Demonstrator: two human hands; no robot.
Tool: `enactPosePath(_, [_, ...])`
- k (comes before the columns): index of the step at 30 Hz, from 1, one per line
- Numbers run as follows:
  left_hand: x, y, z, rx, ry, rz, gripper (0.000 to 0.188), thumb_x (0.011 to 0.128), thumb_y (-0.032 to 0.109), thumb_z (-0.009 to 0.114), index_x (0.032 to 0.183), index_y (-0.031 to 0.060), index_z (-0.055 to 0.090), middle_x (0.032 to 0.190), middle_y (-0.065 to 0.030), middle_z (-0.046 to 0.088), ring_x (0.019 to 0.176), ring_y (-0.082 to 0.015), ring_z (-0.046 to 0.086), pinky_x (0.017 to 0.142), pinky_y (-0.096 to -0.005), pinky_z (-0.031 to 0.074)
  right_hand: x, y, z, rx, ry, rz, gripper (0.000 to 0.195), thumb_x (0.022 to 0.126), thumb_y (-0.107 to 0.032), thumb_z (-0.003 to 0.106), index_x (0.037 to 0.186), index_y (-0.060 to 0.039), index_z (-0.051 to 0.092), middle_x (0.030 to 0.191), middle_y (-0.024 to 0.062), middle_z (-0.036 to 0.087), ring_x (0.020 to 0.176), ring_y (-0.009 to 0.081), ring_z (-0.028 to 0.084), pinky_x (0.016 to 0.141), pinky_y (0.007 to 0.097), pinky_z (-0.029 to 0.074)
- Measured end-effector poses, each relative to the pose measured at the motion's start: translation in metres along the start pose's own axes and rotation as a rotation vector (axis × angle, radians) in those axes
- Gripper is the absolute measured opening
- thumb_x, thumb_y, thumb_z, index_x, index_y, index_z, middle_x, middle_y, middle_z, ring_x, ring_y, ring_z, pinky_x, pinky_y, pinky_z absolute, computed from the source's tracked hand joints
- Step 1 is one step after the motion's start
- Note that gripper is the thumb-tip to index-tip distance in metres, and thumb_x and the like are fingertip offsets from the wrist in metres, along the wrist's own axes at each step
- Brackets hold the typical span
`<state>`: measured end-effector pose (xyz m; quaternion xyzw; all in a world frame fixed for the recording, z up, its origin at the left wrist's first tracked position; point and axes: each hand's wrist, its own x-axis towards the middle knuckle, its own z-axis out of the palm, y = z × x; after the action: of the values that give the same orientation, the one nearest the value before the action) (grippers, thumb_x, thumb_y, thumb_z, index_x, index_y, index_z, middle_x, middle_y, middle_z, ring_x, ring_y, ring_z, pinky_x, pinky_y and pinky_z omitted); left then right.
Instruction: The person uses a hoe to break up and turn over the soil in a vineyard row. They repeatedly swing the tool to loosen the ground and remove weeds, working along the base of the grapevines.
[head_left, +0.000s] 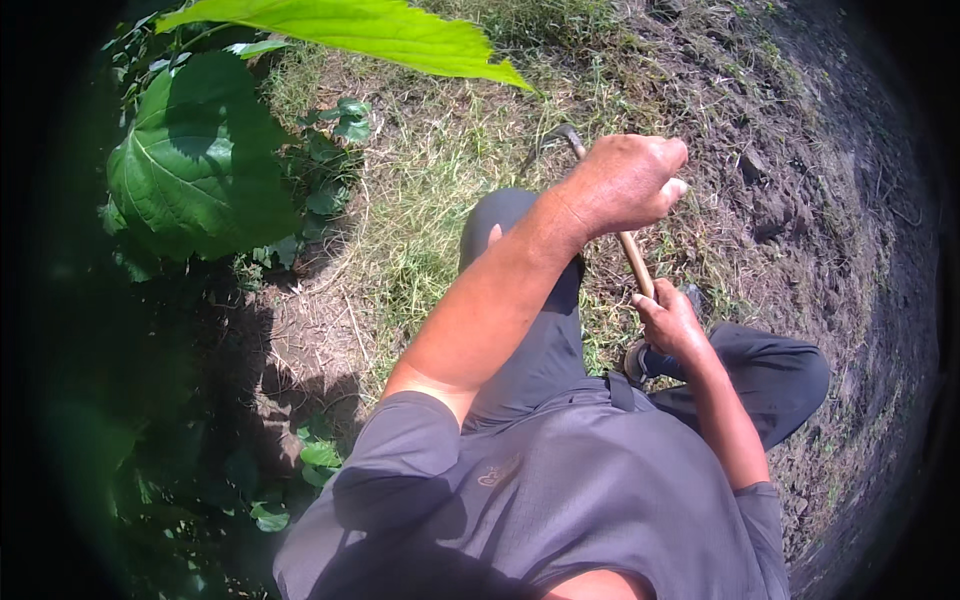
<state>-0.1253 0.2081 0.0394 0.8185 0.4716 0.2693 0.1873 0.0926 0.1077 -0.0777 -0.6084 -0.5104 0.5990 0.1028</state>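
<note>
A hand tool with a wooden handle and a dark curved metal blade, seemingly a sickle, slants in front of my body. My right hand grips the lower end of the handle, thumb along the wood. Across it lies my left hand, fingers curled, hiding the middle of the handle. Whether those fingers hold the handle or only pass above it cannot be told. The blade's tip hangs low over the grass, beyond my bent left knee.
Broad green leaves fill the left side, and one bright leaf hangs close at the top. Rough, cloddy soil lies on the right. My folded right leg and a shoe are below the right hand.
</note>
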Motion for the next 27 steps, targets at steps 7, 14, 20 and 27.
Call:
enactPosePath(7, [-0.013,-0.021,-0.036,-0.394,0.386,-0.310,0.024,0.103,0.014,0.072,0.121,-0.0015,0.071,0.100,-0.0068,0.077,0.087,-0.0138,0.073,0.071,-0.0272,0.060,-0.030,-0.006,-0.029,0.390,0.078,-0.098,0.022,0.107,-0.026,0.065,0.112,-0.0057,0.056,0.073,-0.0019,0.054,0.051,0.0078,0.052,0.042,0.0272,0.040])
enactPosePath(14, [-0.052,-0.009,-0.018,-0.688,0.441,-0.410,0.020,0.105,0.012,0.069,0.120,-0.0017,0.069,0.099,-0.0091,0.075,0.079,-0.0109,0.068,0.070,-0.0257,0.058,-0.029,0.015,-0.039,0.369,0.374,-0.101,0.024,0.106,-0.025,0.065,0.112,-0.0033,0.055,0.074,0.0015,0.059,0.051,0.0111,0.056,0.044,0.0310,0.047])
enactPosePath(20, [-0.058,0.006,0.011,-0.664,0.338,-0.439,0.019,0.104,0.007,0.068,0.121,-0.0021,0.069,0.103,-0.0087,0.075,0.089,-0.0114,0.070,0.072,-0.0262,0.059,-0.040,0.045,-0.037,0.378,0.446,-0.128,0.027,0.104,-0.022,0.066,0.115,0.0015,0.058,0.075,0.0042,0.063,0.055,0.0125,0.061,0.050,0.0327,0.051])
enactPosePath(27, [-0.057,0.015,0.078,-0.441,0.054,-0.415,0.021,0.101,0.013,0.071,0.117,-0.0002,0.070,0.101,-0.0088,0.077,0.090,-0.0146,0.073,0.080,-0.0325,0.061,-0.026,0.020,-0.071,0.370,0.410,-0.122,0.026,0.105,-0.027,0.064,0.115,-0.0025,0.058,0.075,0.0023,0.061,0.053,0.0116,0.060,0.047,0.0316,0.049])
